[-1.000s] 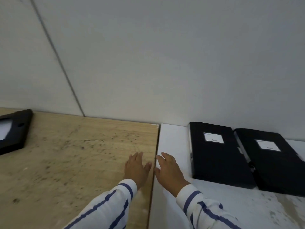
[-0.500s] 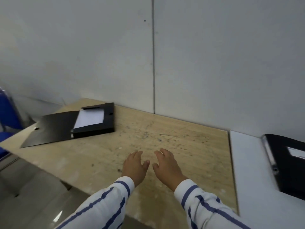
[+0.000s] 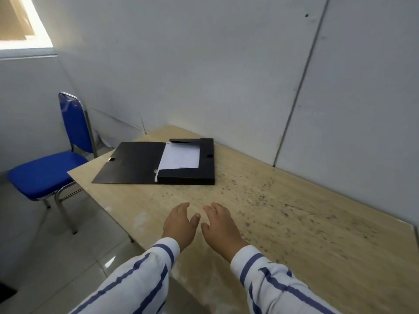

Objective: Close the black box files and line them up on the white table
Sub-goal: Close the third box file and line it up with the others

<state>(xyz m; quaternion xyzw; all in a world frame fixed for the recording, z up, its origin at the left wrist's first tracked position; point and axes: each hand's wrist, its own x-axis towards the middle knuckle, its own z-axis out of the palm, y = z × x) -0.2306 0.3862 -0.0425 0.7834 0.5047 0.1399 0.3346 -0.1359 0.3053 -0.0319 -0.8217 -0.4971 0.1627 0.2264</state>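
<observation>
An open black box file (image 3: 188,175) lies at the far left end of the wooden table (image 3: 294,223). Its lid is spread flat to the left, and white paper (image 3: 180,157) fills the tray. My left hand (image 3: 180,224) and my right hand (image 3: 221,225) hover side by side over the table's near part, palms down, fingers apart, holding nothing. Both are well short of the file. The white table and the closed files are out of view.
A blue chair (image 3: 49,168) with chrome legs stands left of the table on the tiled floor (image 3: 56,257). A grey panel wall (image 3: 226,75) runs along the table's far edge. A bright window (image 3: 20,21) is at the top left.
My view has swung left, away from the white table with the two closed files. The open file has come into full view, and both hands have moved left with it, still empty.
</observation>
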